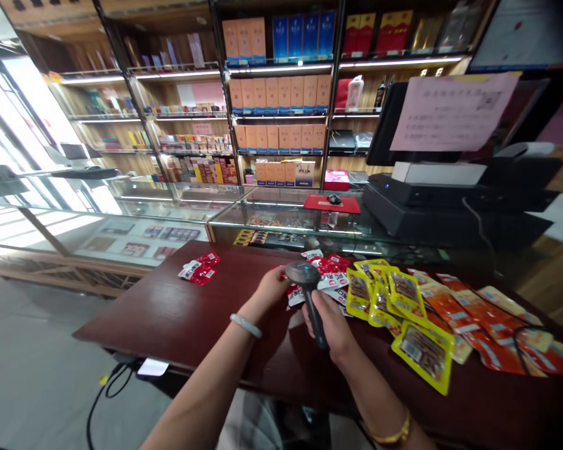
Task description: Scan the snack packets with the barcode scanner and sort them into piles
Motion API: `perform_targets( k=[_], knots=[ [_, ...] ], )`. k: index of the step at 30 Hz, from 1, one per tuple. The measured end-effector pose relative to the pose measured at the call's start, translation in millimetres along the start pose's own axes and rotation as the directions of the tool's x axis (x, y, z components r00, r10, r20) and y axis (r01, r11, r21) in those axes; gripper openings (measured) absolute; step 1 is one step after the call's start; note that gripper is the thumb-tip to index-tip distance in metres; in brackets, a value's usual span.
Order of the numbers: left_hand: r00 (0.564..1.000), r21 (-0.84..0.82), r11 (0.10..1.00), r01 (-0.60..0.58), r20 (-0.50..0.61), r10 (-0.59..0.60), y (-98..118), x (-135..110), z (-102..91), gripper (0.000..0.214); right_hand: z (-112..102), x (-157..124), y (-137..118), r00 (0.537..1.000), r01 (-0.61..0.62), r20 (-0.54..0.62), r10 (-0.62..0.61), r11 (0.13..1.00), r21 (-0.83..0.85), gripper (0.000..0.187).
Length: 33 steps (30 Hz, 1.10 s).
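My right hand [331, 322] is wrapped round the handle of a black barcode scanner [304, 275], its head tilted up and forward. Beside the scanner head is my left hand [272, 289], fingers curled in at the edge of a pile of red and white snack packets [331, 278]; the scanner hides part of its fingertips, so what they grip is unclear. To the right lie several yellow snack packets [425, 353] with clear windows. Beyond them are orange snack packets [455, 306]. A few more red packets [199, 269] lie apart on the left of the table.
All this lies on a dark red-brown table [169, 319]. Behind it stand a glass display counter [192, 203], a red mouse mat [344, 203] with a mouse, and a black register [431, 209]. A black cable [520, 344] crosses the orange packets. Stocked shelves [281, 115] line the wall.
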State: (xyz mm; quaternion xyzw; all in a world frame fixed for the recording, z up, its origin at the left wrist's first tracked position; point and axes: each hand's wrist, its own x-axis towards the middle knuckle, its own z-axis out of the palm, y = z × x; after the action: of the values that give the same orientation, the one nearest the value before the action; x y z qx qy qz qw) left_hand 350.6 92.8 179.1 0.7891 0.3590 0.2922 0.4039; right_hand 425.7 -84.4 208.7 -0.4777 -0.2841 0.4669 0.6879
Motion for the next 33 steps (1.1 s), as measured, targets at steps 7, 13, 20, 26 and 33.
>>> perform_targets(
  k=[7, 13, 20, 26, 33],
  knots=[
    [0.95, 0.471, 0.846, 0.248, -0.29, -0.117, -54.8, -11.6, -94.3, 0.046, 15.5, 6.3, 15.6, 0.992, -0.092, 0.086, 0.092, 0.996, -0.01, 0.047],
    [0.886, 0.676, 0.575, 0.461, -0.383, -0.26, -99.2, -25.2, -153.2, 0.073, 40.3, 12.2, 29.3, 0.985, -0.117, 0.119, 0.125, 0.991, -0.07, 0.048],
    [0.905, 0.747, 0.536, 0.394, -0.211, -0.37, -87.3, -37.8, -152.5, 0.074, 58.2, 15.7, 38.3, 0.979, -0.134, 0.139, 0.148, 0.985, -0.106, 0.047],
    [0.962, 0.766, 0.594, 0.248, -0.122, -0.244, -36.6, -55.7, -124.2, 0.035, 61.8, 13.5, 36.1, 0.977, -0.143, 0.141, 0.157, 0.984, -0.105, 0.047],
    [0.981, 0.83, 0.55, 0.087, 0.025, -0.193, -31.6, -42.8, -138.6, 0.05, 49.2, 8.0, 34.7, 0.978, -0.145, 0.141, 0.156, 0.986, -0.084, 0.046]
  ],
)
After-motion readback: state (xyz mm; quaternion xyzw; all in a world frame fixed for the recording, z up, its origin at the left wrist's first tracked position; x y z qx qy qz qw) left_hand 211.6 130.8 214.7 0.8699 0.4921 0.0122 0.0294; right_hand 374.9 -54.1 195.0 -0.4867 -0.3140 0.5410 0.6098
